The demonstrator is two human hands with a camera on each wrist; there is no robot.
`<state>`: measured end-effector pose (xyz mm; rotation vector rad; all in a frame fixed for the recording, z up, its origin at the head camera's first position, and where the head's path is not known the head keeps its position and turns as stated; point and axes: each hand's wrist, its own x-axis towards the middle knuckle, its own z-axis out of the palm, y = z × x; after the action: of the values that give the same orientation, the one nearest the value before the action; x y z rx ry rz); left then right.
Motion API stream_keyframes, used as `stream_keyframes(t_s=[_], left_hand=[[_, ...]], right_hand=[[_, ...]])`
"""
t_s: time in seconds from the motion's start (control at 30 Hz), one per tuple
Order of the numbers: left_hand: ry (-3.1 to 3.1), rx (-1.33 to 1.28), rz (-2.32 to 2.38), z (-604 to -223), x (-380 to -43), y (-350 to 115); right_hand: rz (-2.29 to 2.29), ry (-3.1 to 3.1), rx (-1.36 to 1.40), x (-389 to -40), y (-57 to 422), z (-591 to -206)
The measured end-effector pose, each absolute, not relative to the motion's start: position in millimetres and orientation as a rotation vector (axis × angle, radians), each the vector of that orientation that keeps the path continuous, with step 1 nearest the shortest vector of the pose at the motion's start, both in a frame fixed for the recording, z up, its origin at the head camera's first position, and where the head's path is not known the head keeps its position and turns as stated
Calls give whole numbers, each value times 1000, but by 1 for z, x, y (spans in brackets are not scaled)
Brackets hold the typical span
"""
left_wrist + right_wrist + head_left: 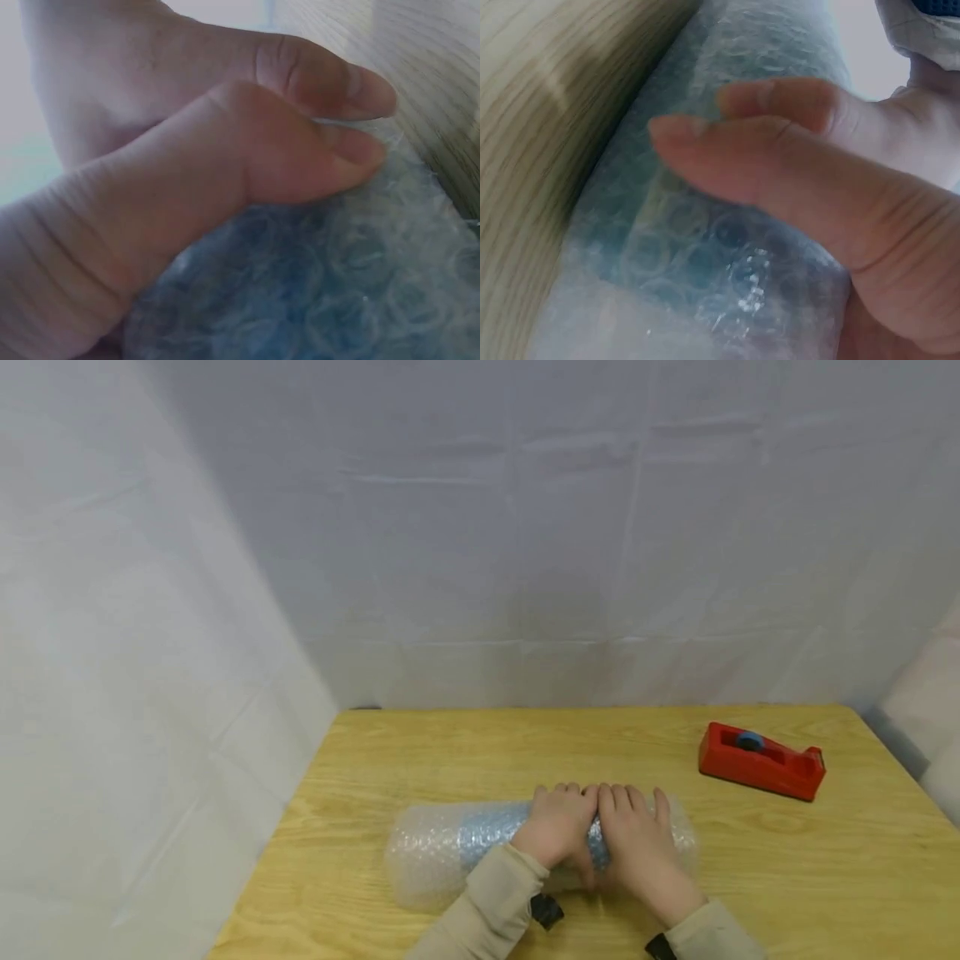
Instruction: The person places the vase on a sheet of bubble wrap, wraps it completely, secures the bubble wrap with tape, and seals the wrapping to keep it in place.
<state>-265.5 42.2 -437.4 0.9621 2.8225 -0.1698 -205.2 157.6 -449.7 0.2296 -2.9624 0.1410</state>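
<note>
A bubble-wrap roll (pixel 423 852) lies crosswise on the table, with something blue (pixel 487 833) showing through its middle. My left hand (pixel 558 828) grips it just right of its centre, fingers over the top and thumb on the near side. Right beside it, my right hand (pixel 637 843) grips the roll the same way, closer to its right end. Both thumbs lie side by side on the bubble wrap (pixel 360 277) in the left wrist view. In the right wrist view, the right thumb (pixel 757 154) lies along the wrap's surface. The fingertips on the far side are partly hidden.
A red tape dispenser (pixel 761 764) with a blue-cored tape roll (pixel 750 741) stands at the back right of the wooden table (pixel 360 760). White sheeting (pixel 480 568) rises behind the table's back edge and along its left side.
</note>
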Motion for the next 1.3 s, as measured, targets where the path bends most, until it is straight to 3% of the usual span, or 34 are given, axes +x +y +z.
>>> stream_keyframes(t_s=[0.53, 1.3], left_hand=[[2966, 1028, -2, -445, -255, 29], [3159, 1055, -218, -454, -245, 24]], right_hand=[[235, -3034, 251, -212, 161, -448], [288, -3096, 238, -228, 162, -443]])
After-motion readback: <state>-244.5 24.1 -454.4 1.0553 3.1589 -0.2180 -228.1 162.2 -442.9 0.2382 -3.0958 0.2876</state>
